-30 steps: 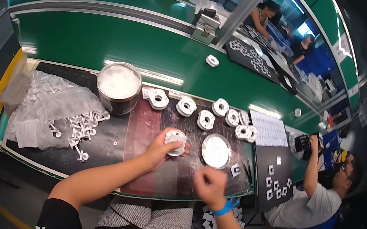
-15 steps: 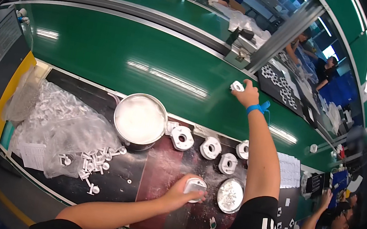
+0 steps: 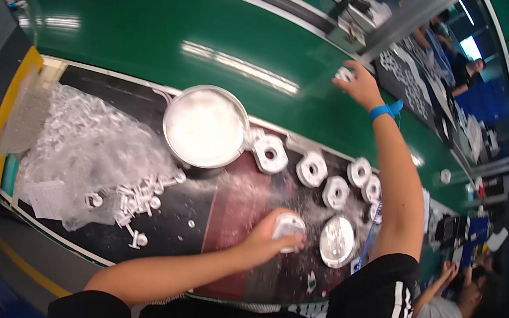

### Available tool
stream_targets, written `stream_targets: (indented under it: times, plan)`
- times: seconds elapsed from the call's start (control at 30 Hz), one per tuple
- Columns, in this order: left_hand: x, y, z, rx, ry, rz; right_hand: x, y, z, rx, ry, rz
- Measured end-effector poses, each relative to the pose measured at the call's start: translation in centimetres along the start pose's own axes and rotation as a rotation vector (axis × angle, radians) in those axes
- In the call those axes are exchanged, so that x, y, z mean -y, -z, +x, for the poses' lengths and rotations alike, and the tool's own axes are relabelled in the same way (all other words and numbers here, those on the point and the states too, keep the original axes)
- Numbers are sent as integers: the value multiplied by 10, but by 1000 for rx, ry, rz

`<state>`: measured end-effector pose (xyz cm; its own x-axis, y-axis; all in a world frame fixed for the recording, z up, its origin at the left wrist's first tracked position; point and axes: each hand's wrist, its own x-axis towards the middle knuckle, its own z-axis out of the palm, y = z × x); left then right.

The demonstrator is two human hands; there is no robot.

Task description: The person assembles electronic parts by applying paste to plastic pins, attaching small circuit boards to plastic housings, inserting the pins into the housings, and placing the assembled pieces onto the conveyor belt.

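On the near side of the workbench, my left hand [image 3: 265,239] is closed round a white rounded part [image 3: 290,225] with a greyish face. My right arm reaches far forward over the green belt [image 3: 151,11]. At its end, my right hand [image 3: 363,88] pinches a small white part [image 3: 344,75] between thumb and fingers. Several white blocks with round holes [image 3: 312,169] stand between the two hands. Beside the left hand's part lies a round dish [image 3: 338,242] of small shiny pieces. A large round pan [image 3: 206,126] of white powder or grains is farther left.
A clear plastic bag [image 3: 99,152] full of white parts covers the bench's left side, with loose white stemmed pieces [image 3: 138,200] spilling from it. A yellow and grey machine [image 3: 0,114] stands at far left. Upper right, a metal post [image 3: 415,17] rises behind the belt. Co-workers sit at right.
My view has tipped, so the bench appears higher in the picture. Both hands keep their parts. More white blocks show beside my right forearm.
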<state>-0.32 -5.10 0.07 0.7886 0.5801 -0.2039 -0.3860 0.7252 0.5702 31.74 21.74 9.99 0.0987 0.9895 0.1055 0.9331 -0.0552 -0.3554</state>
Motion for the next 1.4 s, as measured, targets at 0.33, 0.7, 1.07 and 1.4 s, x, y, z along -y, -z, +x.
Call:
stream_targets:
  times: [0.33, 0.7, 1.07, 1.4]
  plan:
    - [-11, -8, -3, 8, 0, 58, 42, 16, -196, 219, 128, -93]
    - [-12, -6, -13, 100, 0, 26, 196, -7, -491, -463, -32, 706]
    - [-3, -12, -18, 80, -32, 164, 225, -18, -574, -288, 19, 839]
    - [-6, -10, -12, 24, -23, 112, 213, 180, -692, -1014, 497, 1104]
